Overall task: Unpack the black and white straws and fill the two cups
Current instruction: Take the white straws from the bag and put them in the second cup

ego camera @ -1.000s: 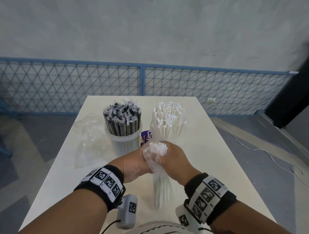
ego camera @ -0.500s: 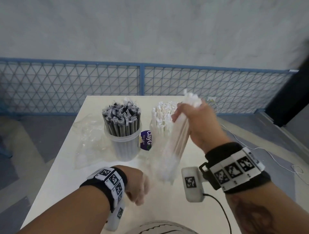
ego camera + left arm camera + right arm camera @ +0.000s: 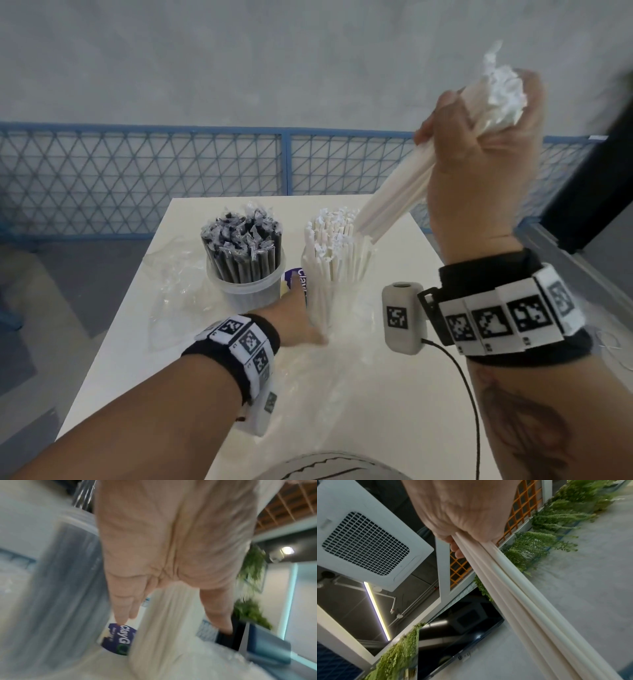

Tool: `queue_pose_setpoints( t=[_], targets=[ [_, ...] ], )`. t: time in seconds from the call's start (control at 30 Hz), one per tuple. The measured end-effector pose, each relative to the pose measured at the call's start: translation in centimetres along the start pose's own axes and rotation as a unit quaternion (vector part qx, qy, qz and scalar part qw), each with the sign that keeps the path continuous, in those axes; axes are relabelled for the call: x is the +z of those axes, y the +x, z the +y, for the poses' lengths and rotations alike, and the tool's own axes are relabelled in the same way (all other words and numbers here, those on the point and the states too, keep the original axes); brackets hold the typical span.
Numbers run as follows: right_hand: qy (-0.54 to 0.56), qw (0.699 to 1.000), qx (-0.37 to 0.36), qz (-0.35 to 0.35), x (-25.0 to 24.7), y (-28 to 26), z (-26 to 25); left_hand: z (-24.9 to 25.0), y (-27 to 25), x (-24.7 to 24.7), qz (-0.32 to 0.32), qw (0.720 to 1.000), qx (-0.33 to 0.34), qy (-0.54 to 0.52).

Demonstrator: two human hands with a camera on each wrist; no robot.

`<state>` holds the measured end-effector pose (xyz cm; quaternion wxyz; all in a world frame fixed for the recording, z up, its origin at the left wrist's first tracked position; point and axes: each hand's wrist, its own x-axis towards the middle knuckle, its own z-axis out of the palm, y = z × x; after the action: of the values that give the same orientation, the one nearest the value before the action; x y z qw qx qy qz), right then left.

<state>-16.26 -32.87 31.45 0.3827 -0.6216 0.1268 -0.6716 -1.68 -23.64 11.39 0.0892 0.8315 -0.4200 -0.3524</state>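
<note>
Right hand (image 3: 479, 144), upper right of the frame, clenches a bundle of white straws (image 3: 394, 195), tilted so its lower ends aim into the right cup (image 3: 337, 301) at centre. Left hand (image 3: 294, 318), fingers straight, steadies that cup on the table (image 3: 394, 394); black straws (image 3: 241, 246) fill the left cup (image 3: 239, 291).

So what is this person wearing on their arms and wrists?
Both forearms are bare, without sleeves. Each wrist carries a black wristband wrapped in white blocks printed with black square tags. A pale rounded wrist camera, itself tagged, hangs under each, trailing a black cable. The right forearm bears a dark tattoo.
</note>
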Motion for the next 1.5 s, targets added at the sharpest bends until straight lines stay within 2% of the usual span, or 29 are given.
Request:
queue_pose_setpoints(
  t=[0.07, 0.13, 0.2, 0.33, 0.43, 0.6, 0.83, 1.07, 1.3, 1.5],
  targets=[
    [-0.024, 1.0, -0.014, 0.0, 0.4, -0.4, 0.6, 1.6, 0.1, -0.5, 0.031, 0.988, 0.042, -0.147],
    [-0.052, 0.998, -0.024, 0.005, 0.7, -0.7, 1.2, 3.0, 0.4, -0.5, 0.068, 0.957, 0.061, -0.277],
    [-0.077, 0.996, -0.034, 0.011, 0.8, -0.8, 2.0, 3.8, 0.6, -0.2, 0.121, 0.931, 0.065, -0.338],
    [-0.128, 0.991, -0.027, 0.008, 0.6, -1.2, 3.9, 4.4, 1.3, 0.2, 0.207, 0.911, 0.084, -0.348],
    [-0.174, 0.984, 0.025, -0.023, 1.0, -1.9, 6.1, 4.7, 1.9, 0.1, 0.24, 0.896, 0.098, -0.36],
    [-0.146, 0.982, 0.109, -0.039, 2.7, -2.1, 7.2, 5.3, 3.0, 0.0, 0.277, 0.89, 0.116, -0.344],
    [-0.123, 0.983, 0.132, -0.03, 4.1, -1.4, 7.5, 6.3, 3.9, -0.8, 0.352, 0.883, 0.066, -0.304],
    [-0.074, 0.989, 0.124, -0.026, 4.0, -0.6, 7.4, 6.0, 3.8, -0.4, 0.352, 0.887, 0.046, -0.295],
    [0.011, 0.979, 0.188, 0.082, 2.7, -0.5, 9.0, 5.5, 3.9, -0.4, 0.372, 0.88, 0.055, -0.292],
    [-0.016, 0.976, 0.206, 0.068, 1.1, -2.4, 10.4, 5.1, 4.1, -0.6, 0.372, 0.877, 0.056, -0.299]
  ],
)
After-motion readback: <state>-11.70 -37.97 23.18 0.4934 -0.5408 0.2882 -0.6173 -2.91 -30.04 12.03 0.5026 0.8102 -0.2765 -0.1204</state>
